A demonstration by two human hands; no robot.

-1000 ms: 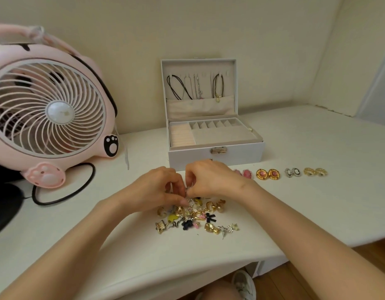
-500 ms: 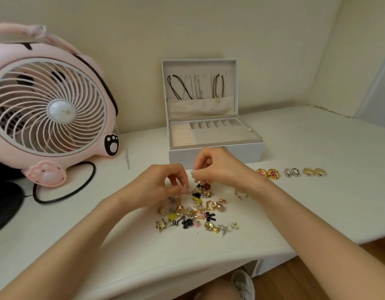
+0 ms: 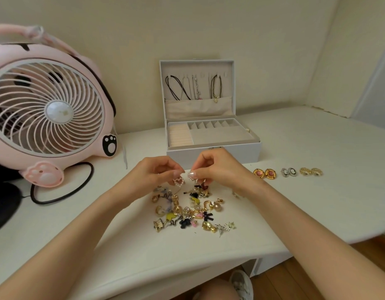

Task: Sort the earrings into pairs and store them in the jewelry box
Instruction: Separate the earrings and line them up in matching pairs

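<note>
A heap of mixed earrings lies on the white desk in front of me. Just above it, my left hand pinches a pearl heart earring, which dangles from its fingertips. My right hand pinches a second small pearl earring close beside it. The white jewelry box stands open behind my hands, lid upright with necklaces hanging inside. Three pairs lie in a row to its right: pink-and-gold, silver oval, gold hoops.
A pink cat-shaped fan stands at the left with its black cable looping across the desk. The desk's front edge runs just below the heap. Wooden floor and a shoe show beneath.
Both hands have lifted off the heap and come up toward the box. Each now holds a pearl earring clear of the pile, side by side.
</note>
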